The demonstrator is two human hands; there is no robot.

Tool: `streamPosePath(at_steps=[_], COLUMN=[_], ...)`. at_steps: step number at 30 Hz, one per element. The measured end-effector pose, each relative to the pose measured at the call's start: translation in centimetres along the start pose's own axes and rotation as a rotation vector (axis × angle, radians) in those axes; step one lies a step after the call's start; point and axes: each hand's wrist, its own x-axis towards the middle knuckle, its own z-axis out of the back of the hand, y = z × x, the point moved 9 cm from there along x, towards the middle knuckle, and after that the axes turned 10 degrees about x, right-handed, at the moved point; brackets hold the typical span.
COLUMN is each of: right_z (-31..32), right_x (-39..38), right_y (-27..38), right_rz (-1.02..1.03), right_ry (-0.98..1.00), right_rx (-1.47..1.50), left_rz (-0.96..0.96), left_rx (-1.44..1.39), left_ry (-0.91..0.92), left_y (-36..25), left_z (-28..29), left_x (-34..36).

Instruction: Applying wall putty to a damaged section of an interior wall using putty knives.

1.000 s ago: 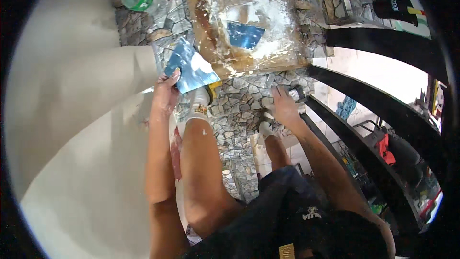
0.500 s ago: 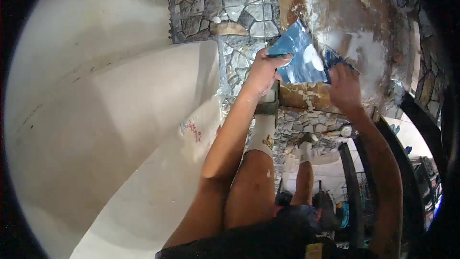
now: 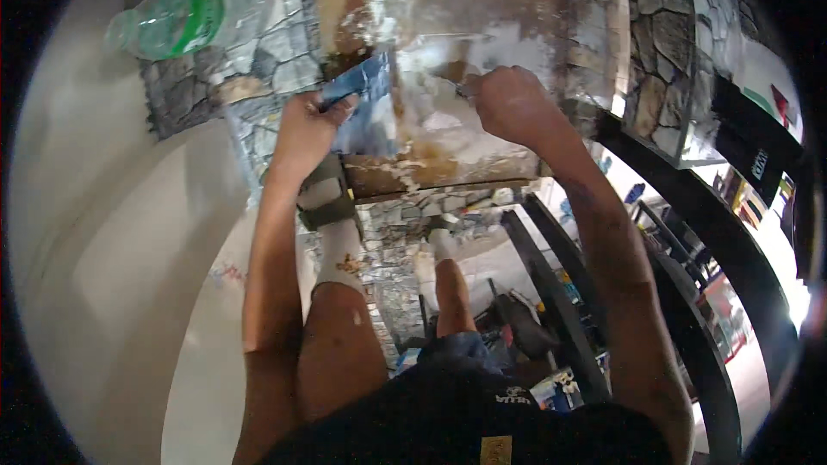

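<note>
My left hand (image 3: 306, 133) is closed on a blue flat putty spreader (image 3: 369, 108) smeared with white, its thumb lying on the top face. The spreader stands tilted beside the left part of a brown wooden board (image 3: 375, 176) coated with white putty (image 3: 444, 112). To the right, my right hand (image 3: 514, 103) is closed over the board. Its fingers pinch a scraper (image 3: 465, 86), of which only a thin dark edge shows; the rest is hidden by the hand. The two tools are apart.
A clear plastic bottle with a green label (image 3: 177, 21) lies on stone-patterned flooring (image 3: 250, 60) at the upper left. A pale curved wall (image 3: 103, 250) runs along the left. Dark railing bars (image 3: 689, 155) cross the right side. My legs and feet (image 3: 340, 250) are below the board.
The view has swung to the right. My right hand has parted from the blue spreader and is now over the puttied board. My left hand still grips the spreader, now tilted more steeply.
</note>
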Motion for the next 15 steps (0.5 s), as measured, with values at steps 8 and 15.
streamPosePath(at_steps=[8,15], right_z=[-0.1,-1.8], right_x=[-5.5,-5.7], right_y=[-1.9,-0.3], right_rz=[-0.543,-0.686], right_ry=[-0.379,-0.489], right_rx=[0.568,0.805], left_rz=[-0.181,-0.317], left_rx=[0.371,0.430], left_ry=[-0.002,-0.002], left_y=[-7.8,-10.1], left_z=[-2.1,-4.5], left_x=[-0.4,-1.3])
